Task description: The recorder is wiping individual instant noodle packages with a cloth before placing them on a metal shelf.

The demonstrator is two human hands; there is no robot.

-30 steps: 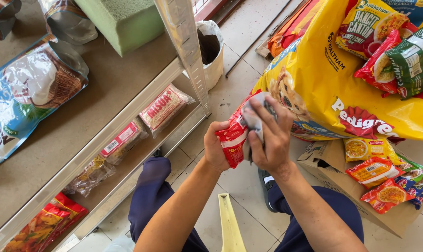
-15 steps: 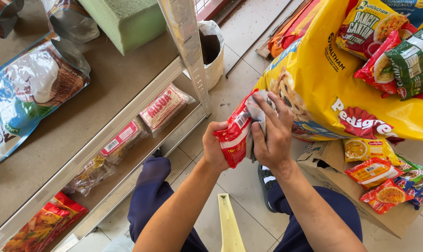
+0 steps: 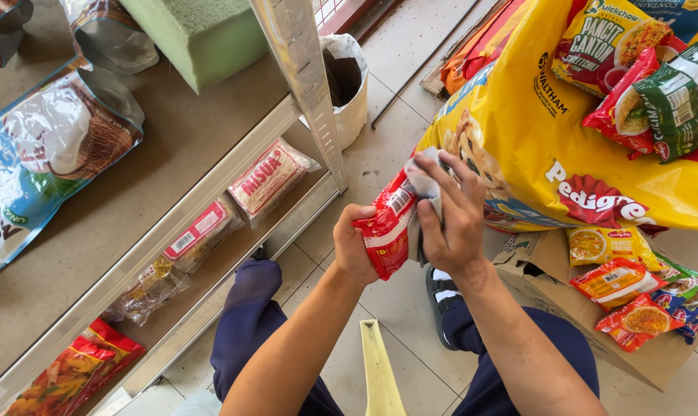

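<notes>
My left hand (image 3: 352,248) grips a red noodle packet (image 3: 387,226) by its lower end, held up over the tiled floor between my knees. Pressed against the packet's right face is a grey cloth (image 3: 424,182), held there by my right hand (image 3: 453,219) with fingers spread over it. Behind both hands lies a big yellow pet food sack (image 3: 534,123).
A metal shelf unit (image 3: 210,192) stands at left with noodle packs (image 3: 268,174) on its lower level and a blue pouch (image 3: 41,150) on top. A cardboard box (image 3: 549,289) at right holds small noodle packets (image 3: 619,281). A white bucket (image 3: 349,77) sits behind the shelf post.
My right hand with the cloth has slid a little across the packet's face; the packet has tilted slightly. Everything else stays put.
</notes>
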